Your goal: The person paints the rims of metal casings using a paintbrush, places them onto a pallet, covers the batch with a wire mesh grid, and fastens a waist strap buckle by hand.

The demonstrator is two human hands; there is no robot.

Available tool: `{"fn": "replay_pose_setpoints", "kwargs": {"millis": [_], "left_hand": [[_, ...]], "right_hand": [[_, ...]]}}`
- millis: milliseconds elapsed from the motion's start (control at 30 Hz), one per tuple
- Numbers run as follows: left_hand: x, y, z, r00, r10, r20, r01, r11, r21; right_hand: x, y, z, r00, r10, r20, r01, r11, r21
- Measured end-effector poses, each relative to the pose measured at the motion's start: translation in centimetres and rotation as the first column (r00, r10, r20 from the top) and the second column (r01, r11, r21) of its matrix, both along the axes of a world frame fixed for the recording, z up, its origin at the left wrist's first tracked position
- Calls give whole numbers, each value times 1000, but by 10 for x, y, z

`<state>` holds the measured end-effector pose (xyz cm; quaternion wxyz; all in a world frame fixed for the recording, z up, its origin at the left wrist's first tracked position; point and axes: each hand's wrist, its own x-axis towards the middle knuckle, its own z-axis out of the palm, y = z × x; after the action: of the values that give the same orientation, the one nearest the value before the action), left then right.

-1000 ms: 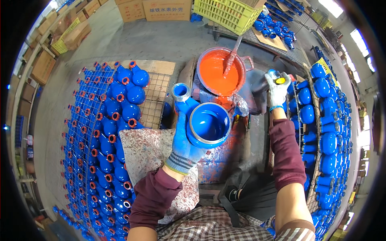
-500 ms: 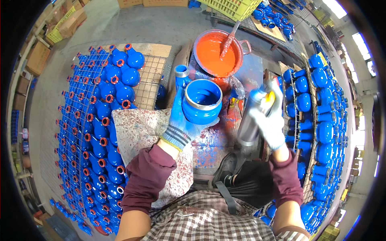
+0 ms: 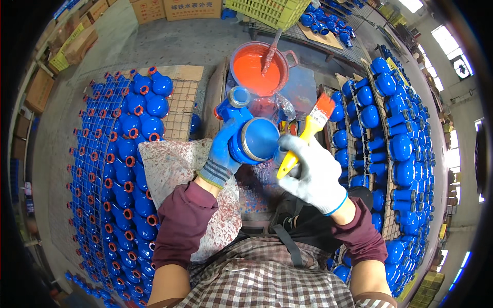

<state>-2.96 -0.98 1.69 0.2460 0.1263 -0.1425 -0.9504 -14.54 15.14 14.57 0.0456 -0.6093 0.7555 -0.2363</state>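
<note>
My left hand (image 3: 225, 149), in a blue-stained glove with dark cuff stripes, is closed around a blue painted metal housing (image 3: 237, 146). Its wide round mouth (image 3: 261, 138) with a bare metal rim is tilted to the right, and a shorter pipe end (image 3: 239, 96) points away from me. In a white glove, my right hand (image 3: 316, 172) grips a paintbrush (image 3: 308, 131) by its yellow handle. The brush's orange-red bristles point up and away, and its handle end lies close to the housing's mouth. A pot (image 3: 238, 84) of orange-red paint (image 3: 257, 69) stands beyond both hands, with a paint-smeared stick (image 3: 269, 56) in it.
Blue housings with orange-red rims (image 3: 126, 190) crowd a wire rack (image 3: 177, 110) at left. More blue housings (image 3: 403, 146) fill racks at right. A spattered cloth (image 3: 169, 164) lies by my left forearm. A yellow crate (image 3: 264, 13) and cardboard boxes (image 3: 192, 7) are at the far side.
The housing has tilted toward the right. My right hand has moved left, close to it, with the brush now plainly visible; the blurred dark grey cylinder at that hand is no longer seen.
</note>
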Motion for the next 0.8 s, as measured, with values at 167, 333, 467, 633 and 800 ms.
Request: {"fn": "replay_pose_setpoints", "kwargs": {"millis": [167,333,467,633,800], "left_hand": [[-1,-5,-2,1000,-1,13,2,994,-106],[2,-11,-7,997,39,63,-26,981,-191],[5,-13,-14,993,119,8,-118,987,-113],[1,-10,-6,978,209,-17,-208,977,53],[-2,-14,1,983,167,69,-180,949,259]], "right_hand": [[-15,-10,-2,883,113,456,-96,994,-61],[-20,-4,15,791,31,611,-164,973,163],[-46,-17,2,946,-63,318,62,998,12],[-149,-61,-68,953,-287,99,301,847,-438],[-239,-102,-137,877,-374,300,479,720,-503]]}}
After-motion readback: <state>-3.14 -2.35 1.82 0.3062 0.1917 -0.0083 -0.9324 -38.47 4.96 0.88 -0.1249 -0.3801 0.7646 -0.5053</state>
